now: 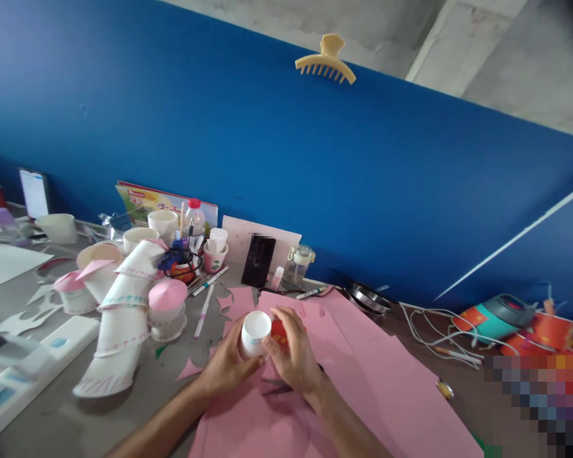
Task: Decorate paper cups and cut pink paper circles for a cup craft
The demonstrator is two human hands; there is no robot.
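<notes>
A small white paper cup (256,333) is held between my two hands above pink paper sheets (363,369). My left hand (229,361) wraps round its left side and bottom. The fingers of my right hand (293,350) are bent against its right side, thumb on the cup wall. Behind my right hand's fingers lies a red item (280,332) with yellow marks, partly hidden. Dark scissors (275,387) rest on the pink paper just below my hands.
On the left stand decorated stacked cups (124,312) and a pink-topped cup (167,305). Behind are a phone (258,259), a glass jar (298,266) and a bottle (193,222) before the blue partition (277,159). White cables (424,331) lie at right.
</notes>
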